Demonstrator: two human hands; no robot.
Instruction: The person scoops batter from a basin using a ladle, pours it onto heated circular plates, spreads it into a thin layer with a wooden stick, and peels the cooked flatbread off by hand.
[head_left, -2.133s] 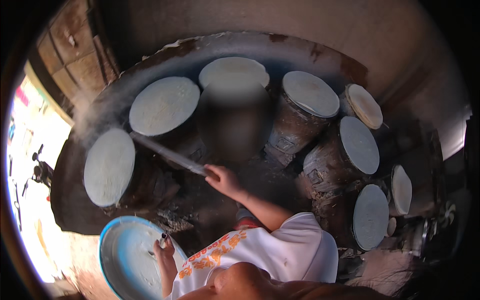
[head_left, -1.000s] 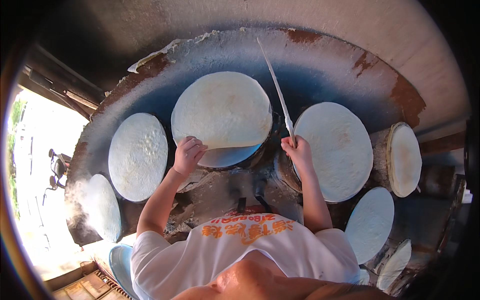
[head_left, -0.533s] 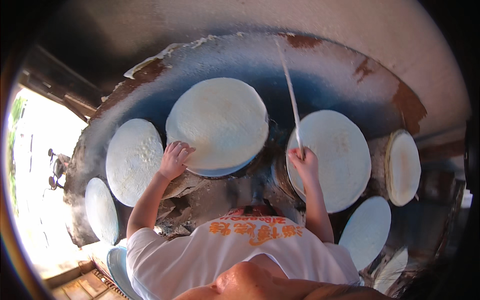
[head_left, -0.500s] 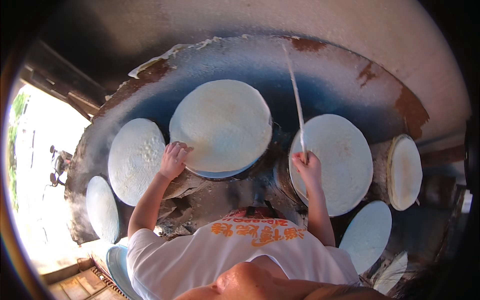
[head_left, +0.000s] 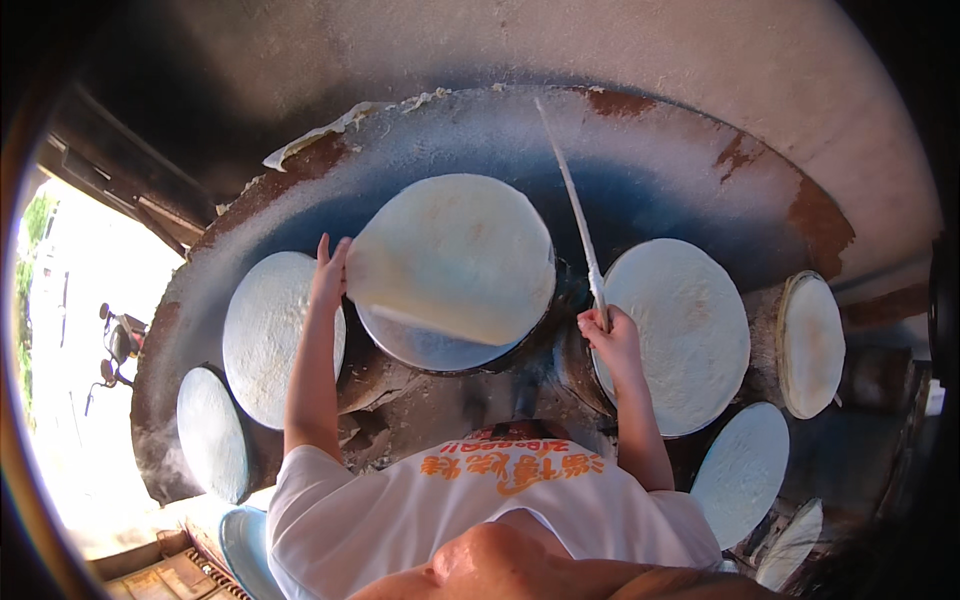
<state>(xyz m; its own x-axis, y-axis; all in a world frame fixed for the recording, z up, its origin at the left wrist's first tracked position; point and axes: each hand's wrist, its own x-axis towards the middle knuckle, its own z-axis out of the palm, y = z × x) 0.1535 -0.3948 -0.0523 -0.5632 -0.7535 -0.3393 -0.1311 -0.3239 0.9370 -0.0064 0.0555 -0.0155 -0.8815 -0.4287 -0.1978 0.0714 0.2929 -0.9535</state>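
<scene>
Left hand (head_left: 328, 270) pinches the thin round sheet (head_left: 455, 255) at its 9 o'clock edge, sheet spreading toward 3; right hand (head_left: 610, 335) fists the long stick (head_left: 575, 215), pointing 11 o'clock.

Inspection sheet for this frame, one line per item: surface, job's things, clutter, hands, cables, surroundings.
Surface: curved stove hood, whitish with rust patches; dark, crusted stove body below.
Job's things: thin pale sheet partly lifted off the middle round steamer top; long thin stick.
Clutter: other round tops carry sheets, one at left, one at right; torn scraps on the hood's rim.
Hands: left hand grips the sheet's left edge; right hand holds the stick's lower end.
Cables: nothing seen.
Surroundings: bright outdoors at left, parked motorbike.
</scene>
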